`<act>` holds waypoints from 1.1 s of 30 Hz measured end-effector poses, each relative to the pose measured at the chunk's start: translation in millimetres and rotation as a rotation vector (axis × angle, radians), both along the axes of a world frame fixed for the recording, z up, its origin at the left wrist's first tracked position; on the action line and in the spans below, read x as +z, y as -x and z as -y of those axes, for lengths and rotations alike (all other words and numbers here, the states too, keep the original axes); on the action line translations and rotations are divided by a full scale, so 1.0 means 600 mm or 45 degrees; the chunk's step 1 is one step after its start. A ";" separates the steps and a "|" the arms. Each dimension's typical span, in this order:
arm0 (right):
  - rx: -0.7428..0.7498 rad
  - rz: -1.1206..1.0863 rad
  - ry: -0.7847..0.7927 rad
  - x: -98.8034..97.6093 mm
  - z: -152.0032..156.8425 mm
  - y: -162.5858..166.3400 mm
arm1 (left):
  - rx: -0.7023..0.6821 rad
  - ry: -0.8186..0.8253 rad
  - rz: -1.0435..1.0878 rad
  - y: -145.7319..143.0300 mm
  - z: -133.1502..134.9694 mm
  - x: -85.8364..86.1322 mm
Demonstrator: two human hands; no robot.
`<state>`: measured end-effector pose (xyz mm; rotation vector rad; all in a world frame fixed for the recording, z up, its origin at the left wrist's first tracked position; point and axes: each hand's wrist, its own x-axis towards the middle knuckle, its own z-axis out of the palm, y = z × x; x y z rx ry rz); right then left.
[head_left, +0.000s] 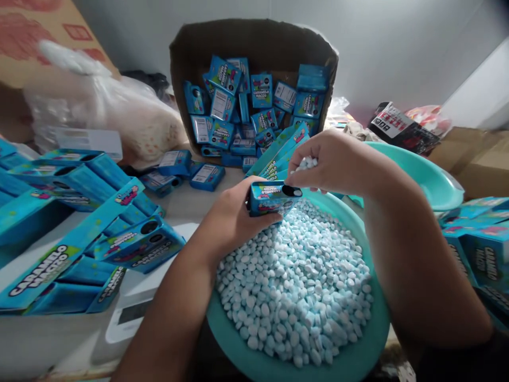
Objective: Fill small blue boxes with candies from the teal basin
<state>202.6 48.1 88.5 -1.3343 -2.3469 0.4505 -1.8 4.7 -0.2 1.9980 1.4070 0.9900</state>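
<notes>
My left hand (242, 212) is wrapped round a small blue candy box (267, 200), held tilted above the candies. A dark round hole shows at the box's right end, with pale candy at its edge. Close beside that hole, my right hand (318, 159) is closed round several small pale candies (305, 163). Below both hands is a turquoise basin (358, 355), heaped with light blue and white candies (298, 286). Blue printed cartons (274, 156) stand just behind the hands, partly hidden by my right hand.
A cardboard box (254, 37) at the back holds many small blue boxes. Display trays of blue boxes (75, 249) cover the left, beside a white scale (127, 318). Another turquoise basin (433, 180) and more blue boxes (481, 249) are at right. A plastic bag (107, 106) stands back left.
</notes>
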 end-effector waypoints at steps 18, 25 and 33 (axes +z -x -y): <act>0.139 -0.050 0.047 -0.011 -0.001 0.010 | -0.068 0.032 0.046 0.002 0.003 0.004; 0.149 -0.059 0.093 -0.001 0.012 0.009 | -0.098 0.012 0.071 0.003 0.005 0.005; 0.182 -0.057 0.085 -0.003 0.017 0.011 | -0.126 0.050 0.112 0.004 0.003 0.001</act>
